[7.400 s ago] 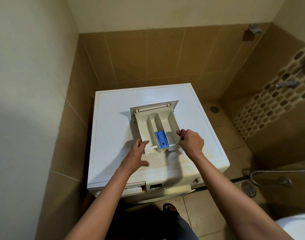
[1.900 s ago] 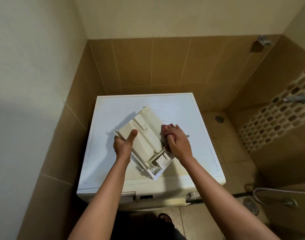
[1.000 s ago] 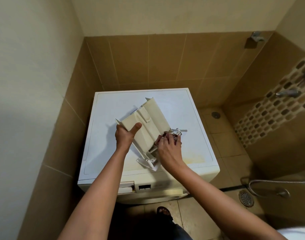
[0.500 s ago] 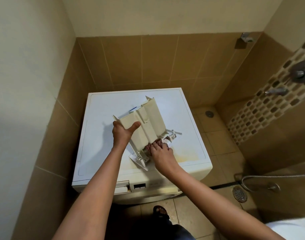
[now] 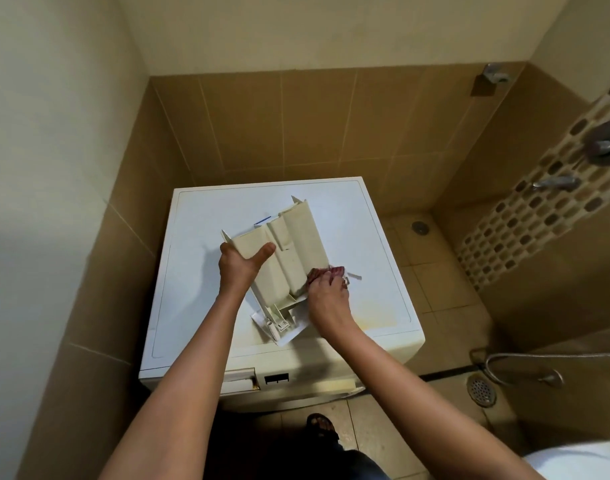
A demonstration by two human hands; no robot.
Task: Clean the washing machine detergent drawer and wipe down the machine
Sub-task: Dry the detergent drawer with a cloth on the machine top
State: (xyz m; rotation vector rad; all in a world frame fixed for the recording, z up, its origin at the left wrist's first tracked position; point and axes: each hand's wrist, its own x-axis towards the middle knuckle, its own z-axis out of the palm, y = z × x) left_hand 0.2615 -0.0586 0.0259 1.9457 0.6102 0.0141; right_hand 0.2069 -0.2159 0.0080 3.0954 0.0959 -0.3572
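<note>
The cream detergent drawer (image 5: 289,251) stands tilted and upside down on top of the white washing machine (image 5: 199,271), its underside facing me and its front panel low at the near end. My left hand (image 5: 239,265) grips the drawer's left edge, thumb across the underside. My right hand (image 5: 326,289) holds a reddish cloth (image 5: 326,271) against the drawer's lower right side. A small white plastic part (image 5: 352,277) lies on the lid just right of the cloth.
The machine sits in a tiled corner, walls close at the left and back. The empty drawer slot (image 5: 239,379) shows on the machine's front. To the right are a floor drain (image 5: 481,389), a spray hose (image 5: 525,358) and wall taps (image 5: 556,183). My sandalled foot (image 5: 321,424) is below.
My right hand with the cloth has slid up along the drawer's right side from its lower end. My left hand keeps its grip; the drawer stands a little steeper.
</note>
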